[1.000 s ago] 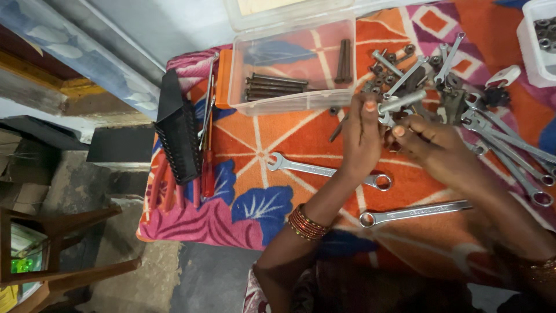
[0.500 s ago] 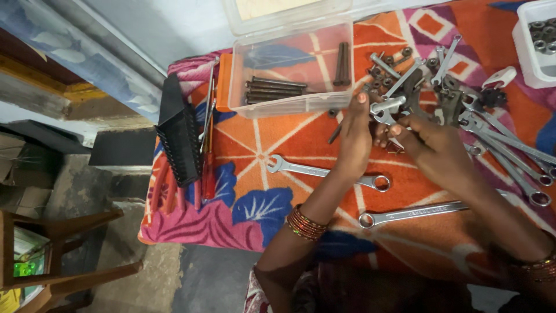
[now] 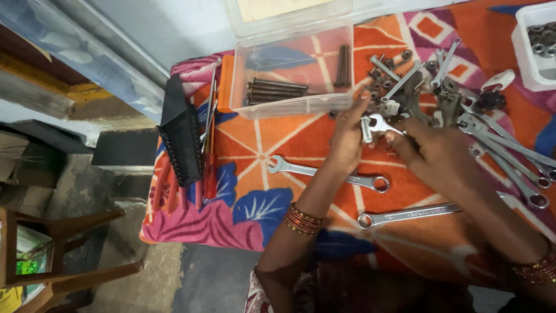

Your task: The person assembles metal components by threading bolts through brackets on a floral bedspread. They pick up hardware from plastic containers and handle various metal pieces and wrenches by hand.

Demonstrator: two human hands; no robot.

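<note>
Bolt [image 3: 366, 129], short and silver, sits pinched upright in my left hand [image 3: 347, 136], its long axis running twelve to six, just off the near wall of the clear box [image 3: 289, 107]. My right hand [image 3: 434, 153] grips a small wrench [image 3: 385, 123] whose open head lies at three o'clock from the bolt, almost touching it. Both hands meet over the orange worktop [image 3: 278, 136], the left nearer the box.
</note>
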